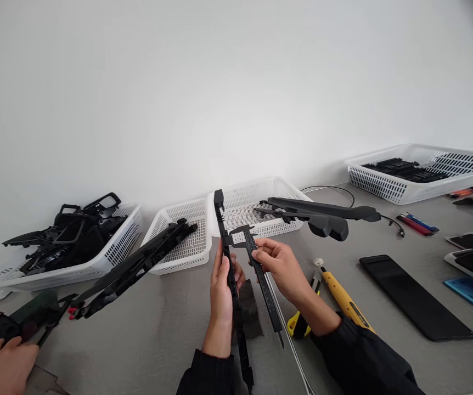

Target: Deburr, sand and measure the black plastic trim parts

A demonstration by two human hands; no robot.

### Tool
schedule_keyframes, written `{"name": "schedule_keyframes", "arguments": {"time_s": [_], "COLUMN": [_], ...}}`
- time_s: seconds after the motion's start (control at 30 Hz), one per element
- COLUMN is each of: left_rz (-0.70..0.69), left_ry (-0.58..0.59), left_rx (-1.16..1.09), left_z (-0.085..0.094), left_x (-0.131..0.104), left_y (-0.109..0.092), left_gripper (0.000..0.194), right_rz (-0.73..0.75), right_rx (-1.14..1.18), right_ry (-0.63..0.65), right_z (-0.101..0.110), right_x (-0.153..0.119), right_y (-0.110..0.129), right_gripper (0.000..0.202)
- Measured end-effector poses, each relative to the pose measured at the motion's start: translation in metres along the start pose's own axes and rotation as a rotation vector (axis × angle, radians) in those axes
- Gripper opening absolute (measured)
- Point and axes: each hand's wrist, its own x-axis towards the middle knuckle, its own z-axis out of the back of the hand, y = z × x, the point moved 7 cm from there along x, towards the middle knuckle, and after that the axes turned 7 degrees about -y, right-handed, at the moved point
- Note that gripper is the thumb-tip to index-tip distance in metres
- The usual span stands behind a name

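Note:
My left hand [221,282] is closed around a long black plastic trim strip [237,307], which stands out along my line of sight over the table. In my right hand [280,264] is a black caliper [266,291], its jaws beside the upper part of the strip. Whether the jaws touch the strip I cannot tell. A dark cloth-like patch [252,310] lies on the table beneath, partly hidden by the strip. To the right of the caliper are a yellow cutter [298,325] and a yellow-handled tool [345,299], partly behind my right forearm.
White baskets hold black plastic parts: one at left [127,233], a small one [203,241], a middle one [240,192] and one at right [409,192]. A black phone [415,296] lies at right near lighters [417,224]. Another person's hand [4,365] shows at lower left.

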Motion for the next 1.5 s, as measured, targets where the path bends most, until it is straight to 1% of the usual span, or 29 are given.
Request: {"name": "schedule_keyframes", "arguments": {"time_s": [0.23,0.6,0.97,1.13,1.33,1.5], "left_rz": [0.011,0.016,0.005,0.004,0.063,0.074], "left_ry": [-0.016,-0.017,-0.018,-0.022,0.01,0.021], "left_rx": [-0.007,-0.015,-0.018,-0.027,-0.049,-0.016], "left_z": [0.0,-0.002,0.0,0.0,-0.008,-0.013], "left_x": [0.0,-0.001,-0.001,-0.001,-0.002,-0.006], "left_y": [0.001,-0.001,0.0,0.0,-0.001,-0.003], "left_gripper": [0.064,0.065,0.059,0.06,0.049,0.041], "right_rz": [0.006,-0.026,-0.03,-0.033,-0.065,-0.119], "right_rx": [-0.009,-0.005,0.02,0.029,0.033,0.075], "right_ry": [0.005,0.019,0.038,0.034,0.016,0.097], "right_z": [0.0,-0.001,-0.002,-0.002,-0.002,-0.006], "right_x": [-0.001,-0.001,-0.001,-0.001,-0.002,-0.003], "right_y": [0.002,-0.003,-0.004,-0.003,-0.003,-0.008], "right_gripper": [0.035,0.032,0.032,0.033,0.037,0.045]}}
